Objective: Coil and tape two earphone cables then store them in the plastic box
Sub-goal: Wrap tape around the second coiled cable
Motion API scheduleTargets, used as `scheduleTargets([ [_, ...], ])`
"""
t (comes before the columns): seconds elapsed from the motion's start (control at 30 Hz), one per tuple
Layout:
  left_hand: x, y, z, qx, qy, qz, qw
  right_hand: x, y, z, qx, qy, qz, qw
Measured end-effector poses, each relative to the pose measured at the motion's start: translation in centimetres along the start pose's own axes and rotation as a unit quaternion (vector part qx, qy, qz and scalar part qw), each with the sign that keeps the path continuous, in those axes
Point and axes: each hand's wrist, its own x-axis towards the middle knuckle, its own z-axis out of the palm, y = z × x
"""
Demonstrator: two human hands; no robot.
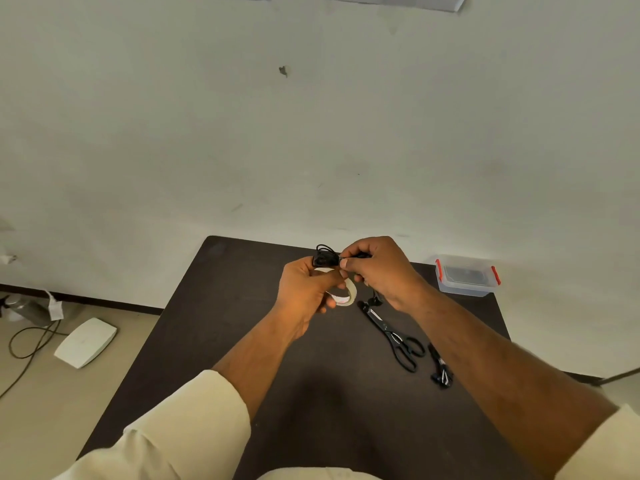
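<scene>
We are holding a coiled black earphone cable (325, 257) up over the far part of the dark table (242, 341), between both hands. Our left hand (304, 289) is curling its fingers around the roll of tape (346, 296) while its thumb and forefinger are pinching the coil from the left. Our right hand (377, 268) is pinching the coil's right side with its fingertips, and what looks like a tail of cable with an earbud (374, 301) is hanging below that hand, just above the tip of the scissors (398, 337). Whether a strip of tape is already on the coil we cannot tell; the fingers are hiding that spot.

The second cable (440, 370) is lying bundled on the table to the right of the scissors, seemingly already tied. The plastic box (465, 277) with red clips is sitting at the far right corner, well apart from our hands.

We are judging this as the taping step for the coil in hand. To do it well, we are wanting a firm pinch that keeps the loops from springing apart, the loose tail tucked in first, and the tape pulled snug around the middle of the coil before cutting.
</scene>
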Motion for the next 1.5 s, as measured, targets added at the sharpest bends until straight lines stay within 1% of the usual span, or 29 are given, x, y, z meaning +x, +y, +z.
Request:
scheduleTargets([
  [0.07,0.1,-0.1,0.1,0.003,0.021,0.019,1.000,0.0,-0.3,-0.1,0.015,0.001,0.005,1.000],
  [0.13,0.2,0.1,-0.2,0.018,0.018,0.041,0.999,0.1,-0.5,-0.3,0.025,-0.009,0.013,1.000],
  [0.23,0.3,0.4,-0.8,0.018,0.001,0.085,0.996,0.2,-0.9,-0.7,0.063,-0.043,0.074,0.994],
  [0.33,0.2,0.4,-0.8,0.000,-0.012,0.114,0.993,0.4,-1.5,-1.4,0.145,-0.082,0.153,0.974],
  [0.43,0.3,0.2,-1.0,-0.016,0.000,0.123,0.992,0.5,-1.7,-1.7,0.182,-0.108,0.171,0.962],
  [0.5,0.2,0.1,-0.9,-0.021,-0.002,0.115,0.993,0.5,-1.4,-1.6,0.175,-0.108,0.159,0.966],
  [0.57,0.0,0.0,-0.8,-0.033,-0.002,0.087,0.996,0.2,-1.0,-1.4,0.158,-0.113,0.130,0.972],
  [0.67,-0.1,0.0,-1.0,-0.045,0.008,0.061,0.997,-0.3,-0.5,-0.9,0.069,-0.117,0.041,0.990],
  [0.77,0.0,0.2,-1.5,-0.025,-0.007,0.070,0.997,-0.5,-0.3,-0.7,-0.020,-0.088,-0.051,0.995],
  [0.87,-0.2,0.3,-1.6,0.002,-0.027,0.071,0.997,-0.2,-0.1,-1.1,-0.066,-0.065,-0.092,0.991],
  [1.03,-0.8,0.0,-1.5,0.019,-0.037,0.042,0.998,-0.4,0.2,-1.0,-0.158,-0.018,-0.151,0.976],
  [1.13,-1.1,-0.4,-1.3,0.031,-0.033,0.025,0.999,-0.9,0.7,-0.6,-0.240,-0.008,-0.234,0.942],
  [1.2,-1.3,-0.6,-1.3,0.029,-0.025,0.010,0.999,-1.2,1.1,-0.3,-0.265,-0.001,-0.269,0.926],
  [1.23,-1.4,-0.6,-1.4,0.032,-0.024,0.001,0.999,-1.2,1.2,-0.2,-0.261,0.008,-0.276,0.925],
  [1.3,-1.5,-0.7,-1.4,0.055,-0.037,-0.013,0.998,-1.2,1.5,-0.1,-0.231,0.029,-0.271,0.934],
  [1.4,-1.6,-0.8,-1.8,0.084,-0.068,-0.027,0.994,-0.9,1.8,-0.3,-0.156,0.031,-0.205,0.966],
  [1.5,-1.4,-0.4,-2.3,0.064,-0.099,-0.047,0.992,-0.7,2.0,-0.4,-0.089,0.018,-0.148,0.985],
])
